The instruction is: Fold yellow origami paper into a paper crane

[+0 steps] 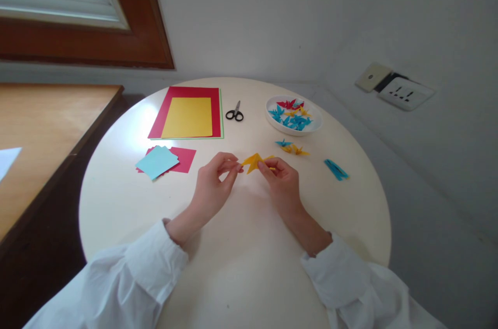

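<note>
well, yellow folded paper (254, 161): held just above the bench (241, 266), between both hands, likely so its folds stay unflattened;
left hand (213, 178): grip narrow, pinching the paper's left tip; the fingertips mostly hide that tip;
right hand (282, 179): thumb and fingers holding the paper's right side, seemingly to steady it; its far end is partly covered;
white dish (294, 132): apparently keeps small folded birds (298, 122) together; they overlap, so their number is unclear;
blue strips (335, 169): bunched at right, individual edges hard to make out
</note>
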Demonstrator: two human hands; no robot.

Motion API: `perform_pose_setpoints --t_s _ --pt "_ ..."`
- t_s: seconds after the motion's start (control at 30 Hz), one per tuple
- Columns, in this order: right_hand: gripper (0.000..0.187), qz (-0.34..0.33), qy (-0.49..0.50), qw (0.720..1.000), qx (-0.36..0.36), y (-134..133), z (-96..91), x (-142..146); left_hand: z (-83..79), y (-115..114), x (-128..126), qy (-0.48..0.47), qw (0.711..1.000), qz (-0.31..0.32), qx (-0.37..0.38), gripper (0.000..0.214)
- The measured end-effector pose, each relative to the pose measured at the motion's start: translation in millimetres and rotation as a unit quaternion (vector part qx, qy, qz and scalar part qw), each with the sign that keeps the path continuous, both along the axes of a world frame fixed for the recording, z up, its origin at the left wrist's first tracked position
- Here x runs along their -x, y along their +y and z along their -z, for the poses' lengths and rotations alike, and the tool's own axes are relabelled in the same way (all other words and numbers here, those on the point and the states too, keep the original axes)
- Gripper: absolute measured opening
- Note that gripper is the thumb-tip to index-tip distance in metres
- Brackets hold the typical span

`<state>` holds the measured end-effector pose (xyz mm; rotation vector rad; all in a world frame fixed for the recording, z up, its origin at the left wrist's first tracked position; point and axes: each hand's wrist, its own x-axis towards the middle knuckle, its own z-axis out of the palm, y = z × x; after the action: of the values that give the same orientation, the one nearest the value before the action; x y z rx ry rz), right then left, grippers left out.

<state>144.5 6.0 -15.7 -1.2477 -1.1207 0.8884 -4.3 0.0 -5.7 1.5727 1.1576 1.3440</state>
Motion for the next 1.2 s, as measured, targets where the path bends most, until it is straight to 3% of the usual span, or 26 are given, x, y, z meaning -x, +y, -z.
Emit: perform_pose_setpoints --t_s 0.57,0.73,0.97,1.2 --pt "0.016 -0.014 -0.004 1.0 0.001 -0.1 2.1 -0.2 0.5 2.6 0.7 0.001 1.0 -0.008 -0.004 0.003" --pt "0.018 -0.013 -0.04 0.999 -0.009 -1.0 3.2 -1.4 1.1 3.6 2.3 0.052 0.999 -0.009 -0.002 0.005" --pt "0.018 0.009 -0.109 0.994 -0.005 -1.5 -1.0 -3.0 3.1 0.1 3.0 0.225 0.965 -0.027 -0.134 0.029" --pt "0.018 -0.041 -0.114 0.993 0.003 -2.7 0.8 -1.0 1.8 -0.5 5.2 0.229 0.955 0.04 -0.183 0.021"
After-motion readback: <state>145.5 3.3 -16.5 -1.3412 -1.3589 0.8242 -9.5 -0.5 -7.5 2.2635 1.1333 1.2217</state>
